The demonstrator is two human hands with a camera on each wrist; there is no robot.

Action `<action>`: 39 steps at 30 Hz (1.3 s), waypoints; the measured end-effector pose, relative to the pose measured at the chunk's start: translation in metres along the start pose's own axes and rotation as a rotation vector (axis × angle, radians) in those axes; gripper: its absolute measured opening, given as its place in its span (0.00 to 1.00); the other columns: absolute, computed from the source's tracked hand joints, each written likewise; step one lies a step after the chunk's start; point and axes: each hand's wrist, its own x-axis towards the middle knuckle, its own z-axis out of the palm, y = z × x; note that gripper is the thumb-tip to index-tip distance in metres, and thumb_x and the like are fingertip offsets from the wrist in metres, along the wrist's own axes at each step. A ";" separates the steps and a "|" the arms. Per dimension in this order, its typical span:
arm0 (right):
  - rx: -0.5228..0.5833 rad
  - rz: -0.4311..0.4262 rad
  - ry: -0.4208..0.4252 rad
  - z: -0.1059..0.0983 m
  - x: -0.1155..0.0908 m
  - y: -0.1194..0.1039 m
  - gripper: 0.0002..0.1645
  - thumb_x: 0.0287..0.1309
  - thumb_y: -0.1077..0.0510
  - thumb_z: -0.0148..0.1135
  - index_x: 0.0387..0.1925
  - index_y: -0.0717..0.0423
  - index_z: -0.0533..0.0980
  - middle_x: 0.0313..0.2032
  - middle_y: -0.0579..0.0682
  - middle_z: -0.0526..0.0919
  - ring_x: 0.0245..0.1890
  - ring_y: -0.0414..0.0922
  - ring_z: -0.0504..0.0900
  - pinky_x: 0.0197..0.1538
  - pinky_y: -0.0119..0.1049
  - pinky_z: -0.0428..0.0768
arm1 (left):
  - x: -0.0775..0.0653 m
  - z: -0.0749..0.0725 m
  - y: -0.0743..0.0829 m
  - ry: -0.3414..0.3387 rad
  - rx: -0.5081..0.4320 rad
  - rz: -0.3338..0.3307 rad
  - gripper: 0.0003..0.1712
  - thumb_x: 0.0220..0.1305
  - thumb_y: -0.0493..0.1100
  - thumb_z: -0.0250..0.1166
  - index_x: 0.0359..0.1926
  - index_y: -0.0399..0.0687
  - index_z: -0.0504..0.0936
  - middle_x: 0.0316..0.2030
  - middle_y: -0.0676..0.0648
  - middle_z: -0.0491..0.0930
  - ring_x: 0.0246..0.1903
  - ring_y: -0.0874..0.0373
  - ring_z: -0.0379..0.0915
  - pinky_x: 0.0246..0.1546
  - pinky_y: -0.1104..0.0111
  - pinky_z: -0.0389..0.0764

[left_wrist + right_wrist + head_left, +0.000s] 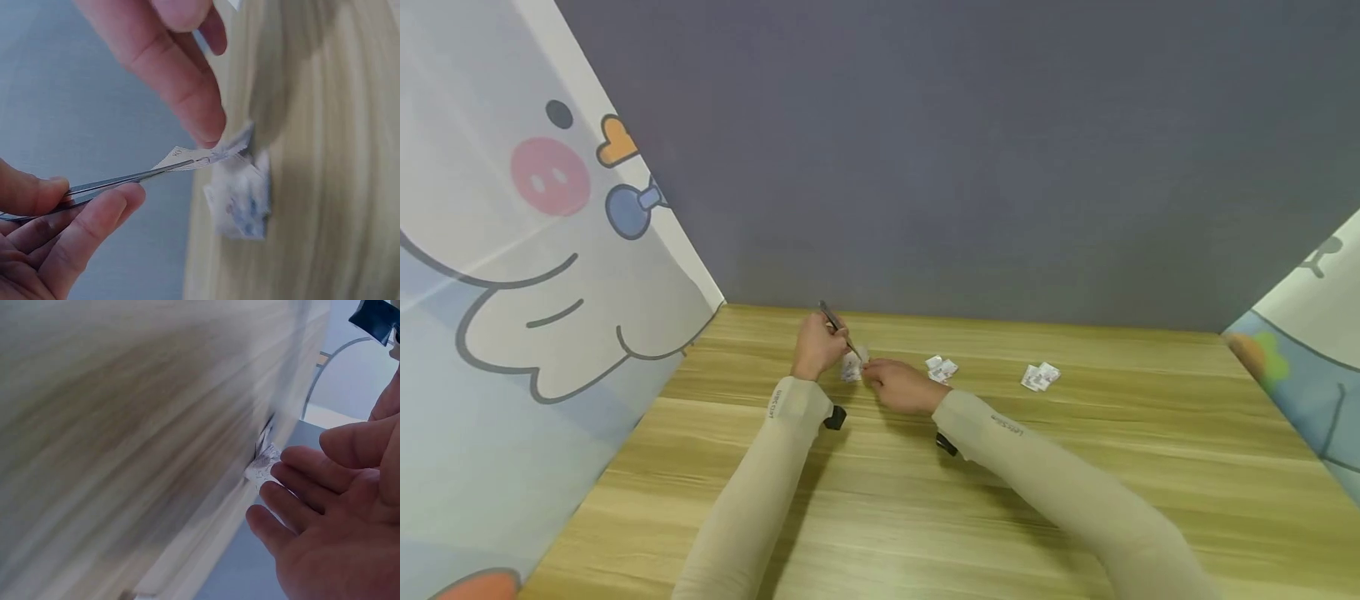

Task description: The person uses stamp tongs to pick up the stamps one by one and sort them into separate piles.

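Note:
A pair of metal tweezers (119,182) is pinched between the thumb and fingers of my left hand (818,346). Their tips grip a small stamp (177,157) with perforated edges, raised over the table. Below it, a blurred pile of stamps (242,209) lies on the wood. From the right, my right hand (904,386) reaches in, its fingertips at the held stamp; whether they touch it is hard to tell. In the right wrist view, the fingers (312,469) of that hand are loosely extended, with the thumb apart from them.
Two more small groups of stamps lie to the right on the wooden table (880,508): one group (940,368) beside my right hand, another group (1041,377) farther off. A grey panel (955,167) rises behind the table's back edge, and a cartoon-printed wall (512,333) flanks the left.

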 end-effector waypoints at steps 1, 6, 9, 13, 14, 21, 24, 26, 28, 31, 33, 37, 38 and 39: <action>-0.008 -0.001 0.003 0.001 0.002 0.000 0.23 0.73 0.59 0.40 0.65 0.61 0.66 0.65 0.54 0.66 0.67 0.49 0.60 0.66 0.40 0.58 | 0.000 0.001 -0.001 0.000 0.006 0.004 0.08 0.67 0.34 0.56 0.41 0.32 0.78 0.33 0.37 0.80 0.30 0.48 0.81 0.31 0.58 0.82; -0.023 0.021 -0.006 0.006 0.005 -0.001 0.23 0.70 0.61 0.42 0.63 0.62 0.68 0.62 0.56 0.69 0.64 0.50 0.64 0.65 0.41 0.60 | 0.002 0.004 -0.007 -0.010 0.058 0.010 0.08 0.66 0.34 0.56 0.40 0.34 0.79 0.29 0.39 0.81 0.25 0.53 0.80 0.25 0.64 0.81; -0.030 0.057 -0.035 0.007 0.004 -0.001 0.25 0.70 0.59 0.43 0.65 0.62 0.66 0.67 0.56 0.63 0.68 0.51 0.57 0.67 0.41 0.55 | 0.004 0.003 -0.009 0.001 0.056 0.016 0.07 0.65 0.34 0.56 0.40 0.34 0.79 0.30 0.39 0.81 0.24 0.53 0.79 0.23 0.65 0.79; -0.049 0.069 -0.044 0.007 0.003 -0.001 0.25 0.71 0.57 0.44 0.65 0.62 0.65 0.67 0.55 0.61 0.68 0.51 0.56 0.67 0.41 0.55 | 0.007 0.000 -0.009 0.073 0.040 0.061 0.07 0.64 0.33 0.57 0.39 0.33 0.80 0.31 0.37 0.82 0.27 0.50 0.81 0.22 0.65 0.79; -0.051 0.068 -0.042 0.007 0.003 0.000 0.25 0.71 0.56 0.44 0.64 0.63 0.66 0.66 0.54 0.62 0.68 0.50 0.57 0.67 0.40 0.56 | 0.008 0.000 -0.008 0.092 0.038 0.074 0.07 0.64 0.33 0.57 0.39 0.34 0.80 0.31 0.37 0.82 0.27 0.50 0.81 0.22 0.65 0.79; 0.014 0.054 0.003 0.005 -0.001 0.008 0.23 0.71 0.56 0.46 0.61 0.64 0.69 0.63 0.54 0.65 0.64 0.49 0.61 0.64 0.40 0.61 | 0.009 0.005 0.004 0.110 0.045 0.152 0.06 0.65 0.37 0.59 0.38 0.37 0.80 0.31 0.40 0.83 0.26 0.53 0.81 0.21 0.65 0.78; 0.069 0.054 0.041 0.000 -0.009 0.017 0.23 0.72 0.56 0.44 0.62 0.65 0.68 0.64 0.54 0.64 0.65 0.49 0.60 0.64 0.41 0.61 | 0.007 0.011 0.012 0.094 0.029 0.167 0.06 0.66 0.37 0.59 0.39 0.37 0.80 0.32 0.41 0.83 0.27 0.54 0.81 0.24 0.65 0.80; 0.087 0.059 0.084 -0.006 -0.018 0.023 0.22 0.72 0.58 0.44 0.61 0.65 0.69 0.63 0.55 0.65 0.65 0.50 0.61 0.64 0.42 0.62 | 0.007 0.015 0.016 0.095 0.038 0.179 0.07 0.66 0.37 0.59 0.39 0.36 0.81 0.31 0.42 0.83 0.27 0.53 0.81 0.24 0.65 0.79; 0.103 0.064 0.122 -0.014 -0.029 0.032 0.21 0.72 0.60 0.44 0.60 0.67 0.69 0.62 0.56 0.67 0.63 0.51 0.63 0.63 0.44 0.63 | 0.007 0.019 0.018 0.082 0.040 0.191 0.09 0.67 0.37 0.58 0.39 0.35 0.81 0.30 0.43 0.84 0.25 0.52 0.81 0.23 0.65 0.79; 0.100 0.089 0.165 -0.024 -0.049 0.047 0.21 0.71 0.62 0.44 0.59 0.68 0.70 0.60 0.58 0.68 0.63 0.54 0.64 0.63 0.46 0.63 | 0.007 0.027 0.021 0.053 0.038 0.217 0.09 0.66 0.36 0.57 0.38 0.35 0.81 0.27 0.44 0.83 0.24 0.51 0.80 0.23 0.65 0.79; 0.097 0.102 0.181 -0.027 -0.061 0.055 0.21 0.70 0.63 0.43 0.59 0.69 0.69 0.59 0.60 0.68 0.62 0.55 0.64 0.62 0.49 0.64 | 0.006 0.034 0.022 0.030 0.022 0.226 0.07 0.66 0.35 0.57 0.37 0.36 0.81 0.26 0.44 0.83 0.24 0.52 0.80 0.24 0.65 0.80; 0.034 0.086 0.193 -0.022 -0.078 0.062 0.20 0.69 0.65 0.44 0.58 0.71 0.70 0.57 0.62 0.69 0.59 0.57 0.67 0.59 0.49 0.67 | 0.007 0.050 0.025 -0.022 -0.013 0.211 0.06 0.65 0.34 0.57 0.36 0.36 0.80 0.27 0.42 0.82 0.26 0.51 0.82 0.22 0.67 0.79; 0.018 0.070 0.192 -0.019 -0.081 0.062 0.20 0.68 0.66 0.45 0.57 0.72 0.70 0.57 0.63 0.70 0.59 0.57 0.67 0.58 0.49 0.68 | 0.007 0.055 0.026 -0.041 -0.019 0.199 0.05 0.65 0.34 0.57 0.36 0.36 0.80 0.27 0.42 0.82 0.26 0.49 0.82 0.21 0.67 0.79; 0.005 0.056 0.190 -0.017 -0.083 0.062 0.20 0.68 0.66 0.45 0.57 0.73 0.70 0.56 0.63 0.70 0.58 0.58 0.68 0.58 0.49 0.68 | 0.007 0.059 0.027 -0.058 -0.015 0.188 0.05 0.65 0.34 0.57 0.37 0.36 0.79 0.26 0.42 0.82 0.25 0.47 0.81 0.18 0.68 0.77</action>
